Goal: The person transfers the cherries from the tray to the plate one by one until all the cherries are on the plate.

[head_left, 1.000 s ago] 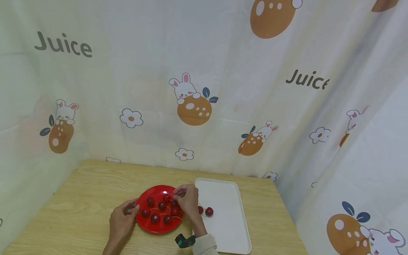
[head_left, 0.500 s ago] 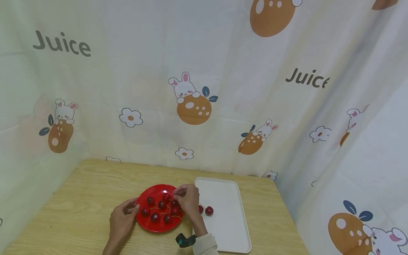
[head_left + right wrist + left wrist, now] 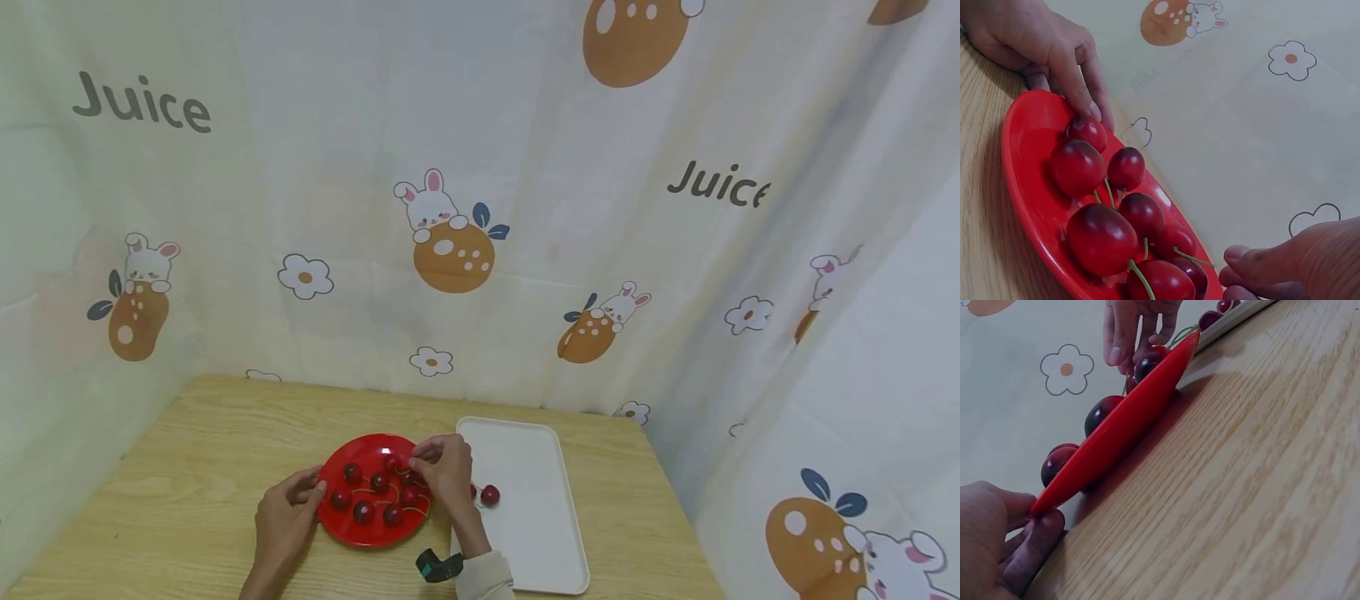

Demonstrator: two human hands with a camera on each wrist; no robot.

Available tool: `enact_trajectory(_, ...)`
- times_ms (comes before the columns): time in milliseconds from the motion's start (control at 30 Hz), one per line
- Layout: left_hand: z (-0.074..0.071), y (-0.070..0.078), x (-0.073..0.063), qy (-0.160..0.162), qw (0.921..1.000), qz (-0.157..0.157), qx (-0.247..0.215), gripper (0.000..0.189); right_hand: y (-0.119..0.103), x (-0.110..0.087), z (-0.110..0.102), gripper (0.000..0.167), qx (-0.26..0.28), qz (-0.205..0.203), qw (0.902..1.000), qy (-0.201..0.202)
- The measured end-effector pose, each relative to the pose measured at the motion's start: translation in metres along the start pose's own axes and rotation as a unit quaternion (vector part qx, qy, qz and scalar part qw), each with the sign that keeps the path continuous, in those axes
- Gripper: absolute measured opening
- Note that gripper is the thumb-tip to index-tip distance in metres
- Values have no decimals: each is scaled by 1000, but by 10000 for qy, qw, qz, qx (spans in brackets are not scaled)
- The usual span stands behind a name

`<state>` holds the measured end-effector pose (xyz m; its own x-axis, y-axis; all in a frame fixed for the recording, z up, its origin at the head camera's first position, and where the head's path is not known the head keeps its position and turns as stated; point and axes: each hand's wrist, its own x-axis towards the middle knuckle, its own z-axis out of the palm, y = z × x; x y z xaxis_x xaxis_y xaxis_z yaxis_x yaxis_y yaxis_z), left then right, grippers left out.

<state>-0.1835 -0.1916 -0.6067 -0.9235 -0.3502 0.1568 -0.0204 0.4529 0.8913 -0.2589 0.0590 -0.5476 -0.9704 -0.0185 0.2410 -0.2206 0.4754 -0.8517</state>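
My left hand (image 3: 285, 514) grips the left rim of a red plate (image 3: 367, 537), thumb on top and fingers beneath. In the left wrist view the plate (image 3: 1122, 434) looks low over the wooden table. Several dark red cherries (image 3: 363, 512) with green stems lie on it. Over the plate's right side, my right hand (image 3: 446, 475) has thumb and fingers drawn together at the end of a cherry's stem (image 3: 1192, 257). That cherry (image 3: 1174, 240) rests among the others. The right hand covers part of the plate's right edge in the head view.
Right of the plate lies a white rectangular tray (image 3: 528, 517) with cherries (image 3: 490, 496) near its left side, partly hidden by the right arm. A patterned curtain (image 3: 337, 192) hangs behind and around the wooden table (image 3: 187, 492).
Both hands keep nearly the same places on and over the plate. The right hand shifts very slightly; the whole head view drifts a little. The cherries keep their arrangement.
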Motion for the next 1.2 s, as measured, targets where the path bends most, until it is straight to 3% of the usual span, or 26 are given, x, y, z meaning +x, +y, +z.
enact_trajectory(567,1,0,-2,-37,9999,-164,34,34,5,-1,-17,9,-148,16,9996,247)
enact_trajectory(700,1,1,-2,-72,9998,-181,-2,35,5,-1,-26,10,-106,-91,9995,296)
enact_trajectory(1200,0,2,-2,-4,9997,-125,-221,34,20,9,-63,11,-7,239,9981,562)
